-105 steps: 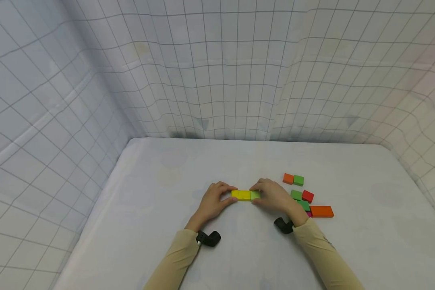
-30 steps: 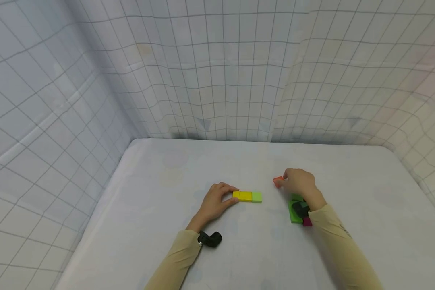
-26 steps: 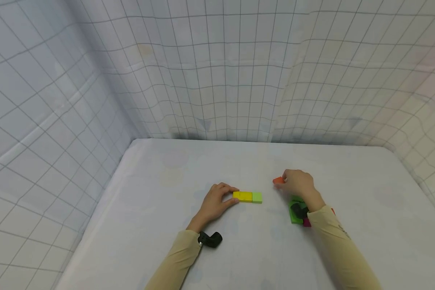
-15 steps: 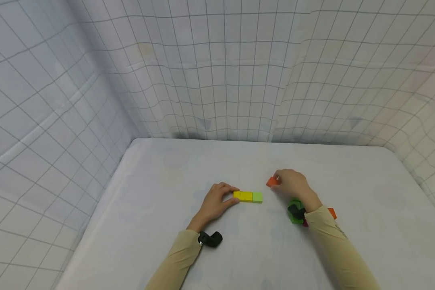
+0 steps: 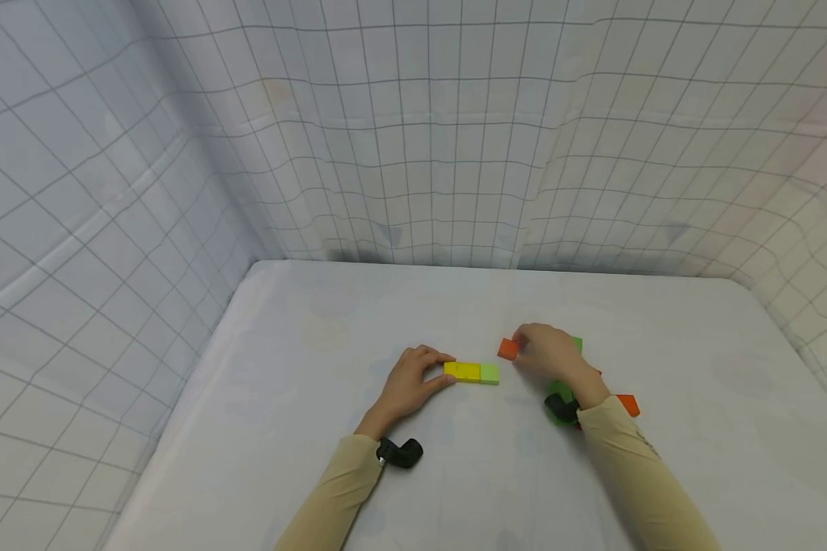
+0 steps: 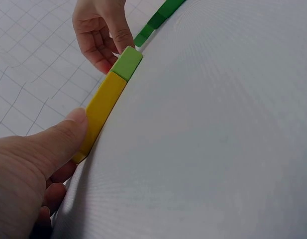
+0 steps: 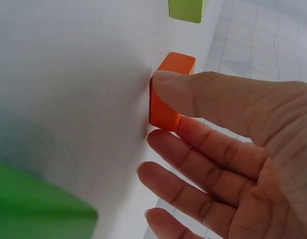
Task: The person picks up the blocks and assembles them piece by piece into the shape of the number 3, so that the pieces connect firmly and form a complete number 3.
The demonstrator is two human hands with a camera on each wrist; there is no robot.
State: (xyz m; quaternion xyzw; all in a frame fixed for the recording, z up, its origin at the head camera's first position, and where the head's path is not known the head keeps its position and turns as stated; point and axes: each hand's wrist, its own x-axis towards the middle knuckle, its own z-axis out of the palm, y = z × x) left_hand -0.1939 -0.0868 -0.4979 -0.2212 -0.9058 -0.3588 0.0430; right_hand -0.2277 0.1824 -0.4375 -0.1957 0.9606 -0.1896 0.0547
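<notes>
Person's left hand (image 5: 406,386) pinching one end of a yellow block (image 5: 463,372) on the white table (image 5: 455,482), a light green block (image 5: 489,373) touching its other end, right hand (image 5: 550,353) pinching an orange block (image 5: 507,350) nearby, darker green pieces (image 5: 562,389) partly hidden under that arm

Head: looking down from high
Left wrist: peeking close along the yellow block (image 6: 105,105)
Right wrist: peeking close, tipped sideways
Head, right wrist: sharing the orange block (image 7: 163,114)
</notes>
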